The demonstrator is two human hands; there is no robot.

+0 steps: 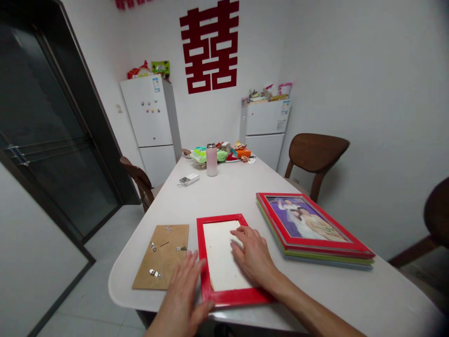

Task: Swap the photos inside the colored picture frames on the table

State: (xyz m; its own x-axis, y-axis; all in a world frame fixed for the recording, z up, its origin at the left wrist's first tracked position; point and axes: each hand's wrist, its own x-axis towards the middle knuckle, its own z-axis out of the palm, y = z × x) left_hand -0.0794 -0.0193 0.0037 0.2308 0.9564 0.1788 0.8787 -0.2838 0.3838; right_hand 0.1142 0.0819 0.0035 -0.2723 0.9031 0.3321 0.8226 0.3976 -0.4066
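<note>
A red picture frame (202, 243) lies flat near the table's front edge, with a plain white panel (220, 262) inside it. My right hand (254, 255) rests over the right half of the panel, fingers bent and thumb apart, gripping nothing that shows. Beside the frame's lower left corner is my left hand (185, 292), its fingers stretched out and its thumb at the bottom edge. Partly under the left fingertips lies a brown backing board (154, 255) with several metal clips on it.
To the right sits a stack of picture frames (315, 224), a portrait in the red top one. Farther back on the white table (231, 192) stand a pink bottle (212, 161), a small white device (189, 179) and assorted packages (224, 152). A brown chair (315, 154) stands at right.
</note>
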